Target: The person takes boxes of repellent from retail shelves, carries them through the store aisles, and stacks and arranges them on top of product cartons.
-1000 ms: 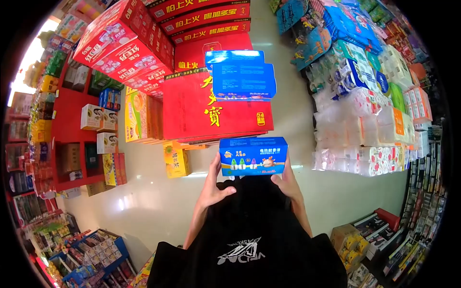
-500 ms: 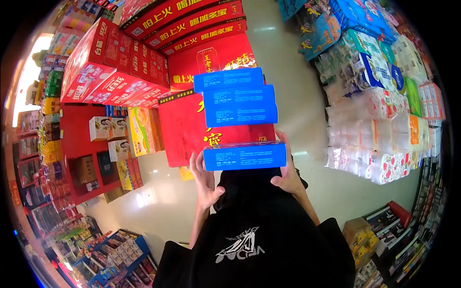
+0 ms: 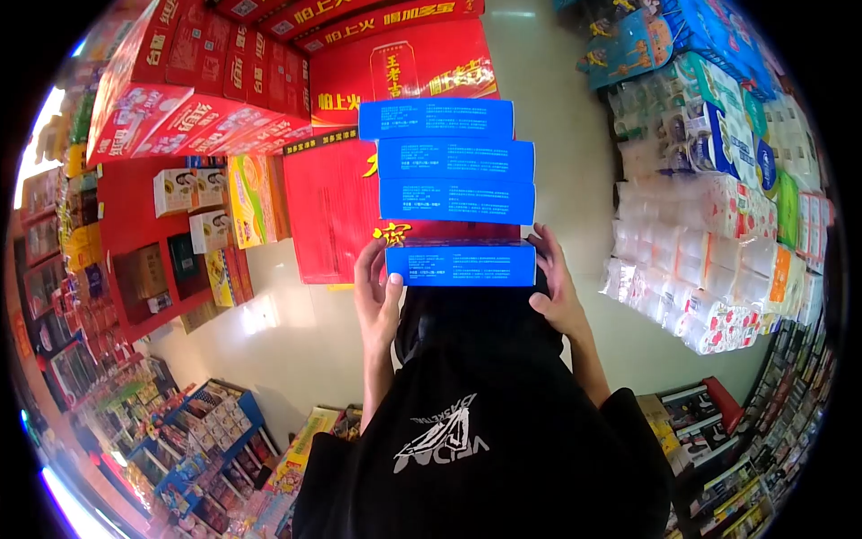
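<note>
A flat blue box with fine white print lies between my two hands, near the front edge of a red carton. My left hand grips its left end, thumb against the front face. At the right end, the fingers of my right hand curl around the corner, with the thumb below it. Just beyond, on the red cartons, are more blue boxes of the same look: one at the back, then two closer ones, a middle box and a front box, lying against each other.
Red drink cartons are stacked at the left. A yellow-green carton stands beside a red shelf holding small white boxes. Plastic-wrapped tissue packs pile up on the right. Tiled floor runs between.
The box in my hands has come closer to the other blue boxes, narrowing the gap. My left thumb has moved up onto its front face. The whole view has shifted slightly.
</note>
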A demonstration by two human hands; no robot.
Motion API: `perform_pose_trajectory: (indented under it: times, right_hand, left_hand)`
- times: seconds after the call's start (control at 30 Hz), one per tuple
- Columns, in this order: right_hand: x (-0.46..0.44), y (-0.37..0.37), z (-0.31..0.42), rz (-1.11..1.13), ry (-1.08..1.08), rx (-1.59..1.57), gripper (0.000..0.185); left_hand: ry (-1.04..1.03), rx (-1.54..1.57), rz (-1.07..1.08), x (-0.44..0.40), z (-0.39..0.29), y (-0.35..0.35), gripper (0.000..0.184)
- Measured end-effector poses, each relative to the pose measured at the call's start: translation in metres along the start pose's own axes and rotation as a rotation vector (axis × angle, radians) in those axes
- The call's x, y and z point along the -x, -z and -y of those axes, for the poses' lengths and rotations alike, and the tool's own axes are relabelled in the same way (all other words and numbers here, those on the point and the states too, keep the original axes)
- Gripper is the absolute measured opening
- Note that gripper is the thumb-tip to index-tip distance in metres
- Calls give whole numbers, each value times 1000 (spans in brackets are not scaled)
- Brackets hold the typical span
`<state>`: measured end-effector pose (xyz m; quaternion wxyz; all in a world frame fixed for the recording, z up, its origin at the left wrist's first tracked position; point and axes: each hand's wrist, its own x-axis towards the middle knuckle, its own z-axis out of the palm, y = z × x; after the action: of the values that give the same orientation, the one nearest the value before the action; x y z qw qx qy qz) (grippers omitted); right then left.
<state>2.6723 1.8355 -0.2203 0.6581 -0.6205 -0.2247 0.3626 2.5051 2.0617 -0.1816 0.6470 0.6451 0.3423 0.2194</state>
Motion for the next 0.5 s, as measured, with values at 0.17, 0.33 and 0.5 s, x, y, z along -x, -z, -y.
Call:
perform_pose_trajectory:
  times: [0.17,0.33,0.5]
  right_hand:
    - [-5,8,10,42,-39,234,118]
    - [-18,9,0,-3,-17,437,113]
    - [-36,13,-9,-3,-12,469,105]
  left_hand:
    - [20,-20,22,-6,7,2,58]
    - [12,-20,42,-12,10,4,58]
    - [-2,-18,21,-15,12,2,59]
